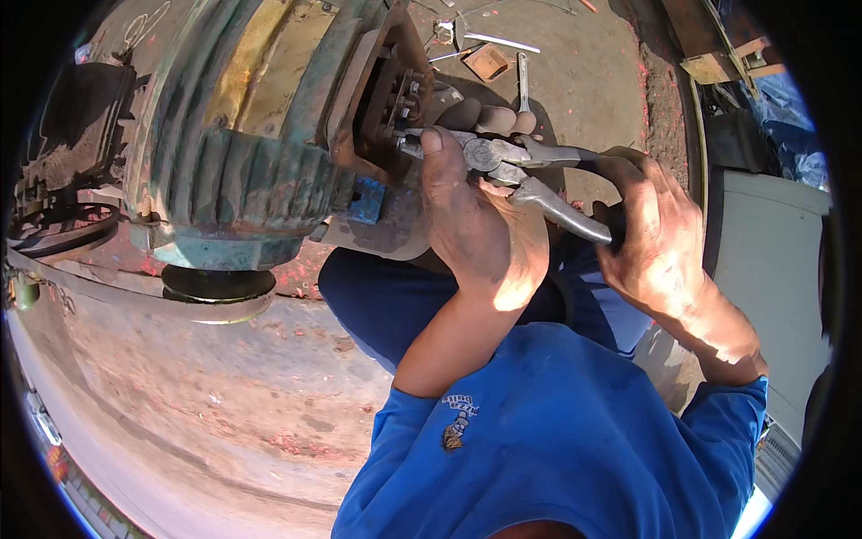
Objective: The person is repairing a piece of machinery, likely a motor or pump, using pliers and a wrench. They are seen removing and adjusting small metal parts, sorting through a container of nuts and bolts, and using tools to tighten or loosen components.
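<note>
Combination pliers (487,154) with dark-grey handles reach toward the uncovered terminal box (346,135) on the side of a green finned electric motor (247,193). My right hand (663,225) is closed round the handles, which stand spread apart. My left hand (480,225) grips the pliers' head, its thumb lying over the jaws and its fingers curled behind. The jaw tips are beside several metal terminal studs (409,99) at the box opening. Whether the jaws bite on anything is hidden by the left thumb.
A belt pulley (218,286) and belt are below the motor. On the ground beyond my hands lie a wrench (523,79), a small square brown cover (487,62) and a pale rod (503,42). A pale panel (772,260) stands to the right, near blue sheeting (792,117).
</note>
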Motion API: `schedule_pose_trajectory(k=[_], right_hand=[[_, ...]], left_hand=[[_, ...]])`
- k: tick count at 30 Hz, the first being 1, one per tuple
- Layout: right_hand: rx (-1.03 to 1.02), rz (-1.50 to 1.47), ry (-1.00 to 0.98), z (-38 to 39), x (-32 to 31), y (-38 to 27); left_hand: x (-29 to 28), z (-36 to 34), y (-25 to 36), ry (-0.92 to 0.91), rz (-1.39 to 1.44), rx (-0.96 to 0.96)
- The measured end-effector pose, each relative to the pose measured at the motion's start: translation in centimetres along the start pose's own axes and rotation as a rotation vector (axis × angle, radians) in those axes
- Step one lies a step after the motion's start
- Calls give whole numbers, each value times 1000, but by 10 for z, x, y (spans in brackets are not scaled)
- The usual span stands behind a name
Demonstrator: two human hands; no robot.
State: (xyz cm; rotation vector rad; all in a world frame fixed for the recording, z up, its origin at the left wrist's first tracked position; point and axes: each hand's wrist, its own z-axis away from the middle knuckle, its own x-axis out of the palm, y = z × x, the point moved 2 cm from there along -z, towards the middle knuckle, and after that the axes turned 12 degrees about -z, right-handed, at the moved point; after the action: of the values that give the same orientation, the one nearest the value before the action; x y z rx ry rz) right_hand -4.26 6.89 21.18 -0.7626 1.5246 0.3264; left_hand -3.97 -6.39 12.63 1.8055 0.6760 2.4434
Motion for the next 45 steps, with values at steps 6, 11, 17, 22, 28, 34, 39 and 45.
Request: schedule_pose_trajectory(k=[6,11,17,22,28,34,39,45], right_hand=[[629,-811,-669,-19,-15,5],[620,-931,-739,-18,-10,7],[249,-428,-375,-7,-7,-11],[196,-321,-366,-4,-4,-10],[838,-1278,-792,-16,-17,11],[343,-548,-534,-10,-13,-8],[231,-273,-342,-6,-12,-19],[615,-795,-663,-17,-12,9]], left_hand=[[-63,23,1,-75,-859,603],[-67,15,16,-93,-1259,947],[-51,21,12,-52,-1271,693],[-52,14,5,-135,-1203,742],[-54,14,4,-136,-1099,703],[-54,15,4,-150,-1100,713],[-58,14,5,-182,-1130,716],[-58,17,6,-205,-1099,681]])
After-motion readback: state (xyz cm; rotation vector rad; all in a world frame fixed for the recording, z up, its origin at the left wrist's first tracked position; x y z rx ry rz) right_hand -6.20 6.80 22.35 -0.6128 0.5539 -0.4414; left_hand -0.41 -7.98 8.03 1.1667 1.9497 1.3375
